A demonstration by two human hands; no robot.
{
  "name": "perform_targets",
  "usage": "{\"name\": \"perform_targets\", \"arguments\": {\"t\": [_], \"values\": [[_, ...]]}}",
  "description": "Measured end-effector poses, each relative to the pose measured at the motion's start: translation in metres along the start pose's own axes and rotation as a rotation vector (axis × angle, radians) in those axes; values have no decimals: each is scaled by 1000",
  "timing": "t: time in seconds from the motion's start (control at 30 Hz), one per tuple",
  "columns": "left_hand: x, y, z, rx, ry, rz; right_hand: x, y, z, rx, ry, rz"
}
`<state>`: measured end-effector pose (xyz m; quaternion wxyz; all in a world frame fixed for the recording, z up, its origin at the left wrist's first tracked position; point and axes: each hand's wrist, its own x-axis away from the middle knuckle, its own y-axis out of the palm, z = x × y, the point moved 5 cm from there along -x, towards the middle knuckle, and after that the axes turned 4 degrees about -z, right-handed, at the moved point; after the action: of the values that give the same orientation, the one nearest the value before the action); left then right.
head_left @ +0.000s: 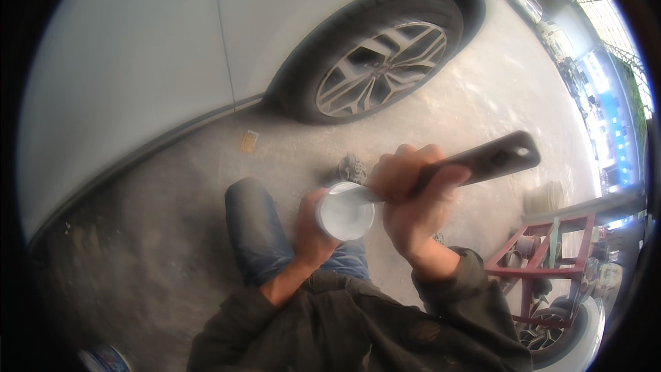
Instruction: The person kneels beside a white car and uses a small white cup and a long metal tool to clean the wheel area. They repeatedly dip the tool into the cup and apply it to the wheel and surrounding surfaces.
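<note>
My left hand point(315, 231) is wrapped round the side of a small round can point(346, 215), its open top facing up and pale, whitish stuff showing inside. A putty knife point(492, 158) with a dark handle and a hanging hole at its end is gripped in my right hand point(416, 196). Its handle points up to the right, and its blade reaches over the can's rim into the opening. The blade's tip cannot be made out. Both hands are in front of my body, above my bent knees.
A white car point(138, 48) stands ahead and left, its wheel point(382, 69) just beyond my hands. On the concrete floor point(496, 107) lies a small yellowish sheet point(248, 141). At right is a red metal frame cart point(540, 272) with tools and rolls. A tub point(107, 358) sits lower left.
</note>
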<state>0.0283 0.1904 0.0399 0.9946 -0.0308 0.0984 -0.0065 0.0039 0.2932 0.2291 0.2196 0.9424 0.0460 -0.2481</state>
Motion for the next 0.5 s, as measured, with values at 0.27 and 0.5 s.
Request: {"name": "perform_targets", "arguments": {"t": [0.27,0.5], "values": [[-6,-16,18,-30,12,86,-8,12,-7,24,49,-217],[-7,-28,34,-97,158,152,-6,13,-3,89,33,-92]]}}
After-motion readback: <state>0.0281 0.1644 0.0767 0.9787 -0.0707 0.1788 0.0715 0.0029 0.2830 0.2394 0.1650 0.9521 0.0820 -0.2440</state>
